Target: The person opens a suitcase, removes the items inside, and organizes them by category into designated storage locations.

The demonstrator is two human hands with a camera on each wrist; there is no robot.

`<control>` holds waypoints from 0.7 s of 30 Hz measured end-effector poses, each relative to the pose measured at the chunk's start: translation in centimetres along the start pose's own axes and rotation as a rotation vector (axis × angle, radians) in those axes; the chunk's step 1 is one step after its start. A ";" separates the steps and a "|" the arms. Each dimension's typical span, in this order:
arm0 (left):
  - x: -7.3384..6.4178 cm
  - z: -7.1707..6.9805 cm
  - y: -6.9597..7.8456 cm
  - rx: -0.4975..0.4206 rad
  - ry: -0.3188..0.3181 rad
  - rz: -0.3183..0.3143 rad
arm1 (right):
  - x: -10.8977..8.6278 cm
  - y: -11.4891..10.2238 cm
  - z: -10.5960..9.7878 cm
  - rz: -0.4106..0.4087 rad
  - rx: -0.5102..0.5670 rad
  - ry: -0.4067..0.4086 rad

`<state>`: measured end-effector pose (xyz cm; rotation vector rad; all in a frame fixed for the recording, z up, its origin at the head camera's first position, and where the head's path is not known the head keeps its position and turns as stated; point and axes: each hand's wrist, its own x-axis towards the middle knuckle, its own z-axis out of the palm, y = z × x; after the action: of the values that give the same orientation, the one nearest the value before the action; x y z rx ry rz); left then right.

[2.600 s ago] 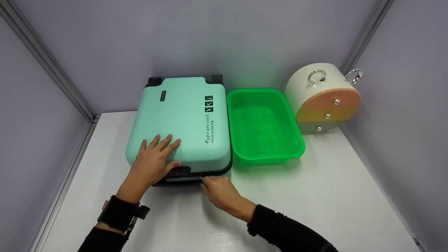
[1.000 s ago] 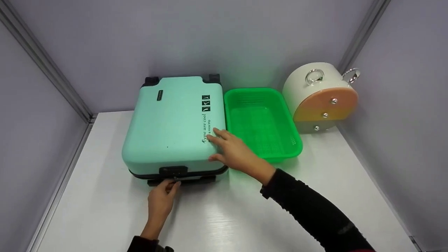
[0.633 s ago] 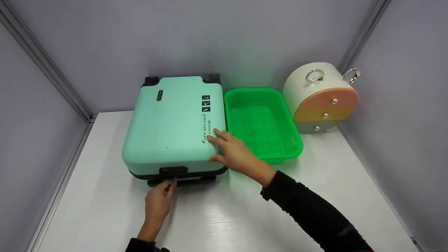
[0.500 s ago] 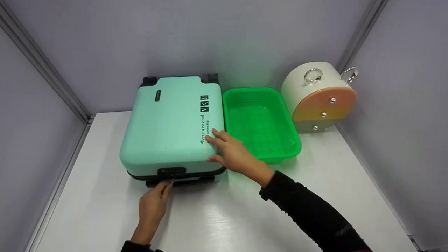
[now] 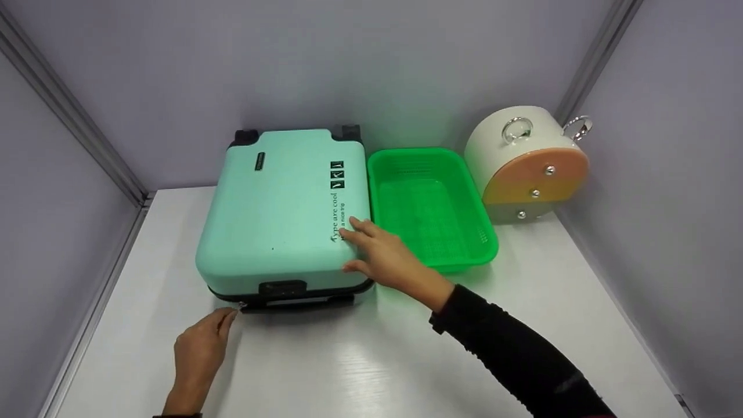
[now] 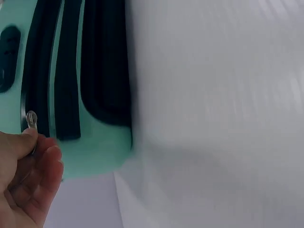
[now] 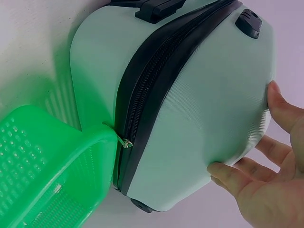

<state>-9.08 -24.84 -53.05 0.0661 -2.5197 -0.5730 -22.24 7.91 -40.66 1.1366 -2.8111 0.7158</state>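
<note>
Mint-green and hard-shelled, the round-cornered suitcase (image 5: 290,215) is lying flat on the white table (image 5: 360,371), beside a perforated green plastic basket (image 5: 429,215); the left hand (image 5: 199,350) is pinching a small metal zipper pull (image 6: 32,118) toward the suitcase's near left, while the right hand (image 5: 386,255) is resting on its near right, fingers spread wide

free to pass over the near white table (image 5: 325,371), between left hand (image 5: 200,351) and the black right sleeve (image 5: 511,351), and along the strip between mint suitcase (image 5: 290,215) and left wall (image 5: 52,174). reachable from above into the green basket (image 5: 426,209), save at the near left corner, screened by right hand (image 5: 389,255). barred between basket and suitcase, set close; barred behind by the back wall (image 5: 406,69), rightward by the drawer box (image 5: 522,174).
</note>
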 end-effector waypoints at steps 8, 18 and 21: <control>1.1 -1.7 -3.5 0.047 -0.023 -0.014 | -0.1 0.2 -0.1 0.002 -0.004 -0.014; 5.4 -2.4 -6.4 0.072 -0.139 -0.045 | 0.2 0.3 0.1 -0.044 -0.001 0.025; 6.1 -2.3 -6.9 0.077 -0.170 -0.042 | 0.1 0.3 0.3 -0.061 -0.013 0.028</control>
<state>-13.55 -32.98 -51.06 0.1029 -2.7111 -0.5181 -22.51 7.90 -40.99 1.1947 -2.7412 0.7027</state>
